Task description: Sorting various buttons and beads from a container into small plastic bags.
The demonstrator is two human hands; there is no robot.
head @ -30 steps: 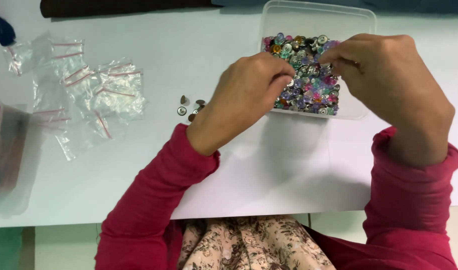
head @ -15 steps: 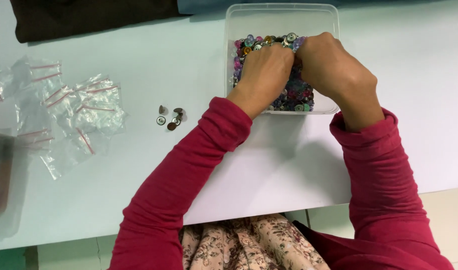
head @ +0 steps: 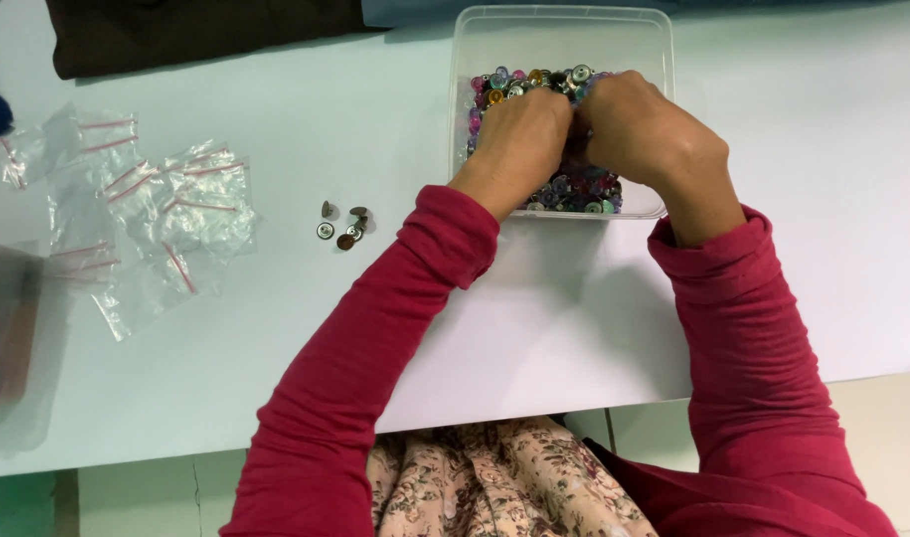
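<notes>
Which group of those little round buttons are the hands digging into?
Both hands are in the colourful heap inside the clear plastic tub, not the few loose buttons on the table.

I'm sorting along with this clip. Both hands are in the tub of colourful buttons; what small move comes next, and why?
Probably lift the left hand out and carry a picked button to the small pile beside the zip bags. Both it and the right hand are buried in the clear tub, fingertips meeting, as if pinching one.

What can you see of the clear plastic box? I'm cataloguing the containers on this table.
The clear plastic box is a rectangular, lidless tub with rounded corners, standing flat on the white table near its far edge. Small colourful round buttons fill it. The left hand and right hand both reach inside, hiding much of the contents.
</notes>
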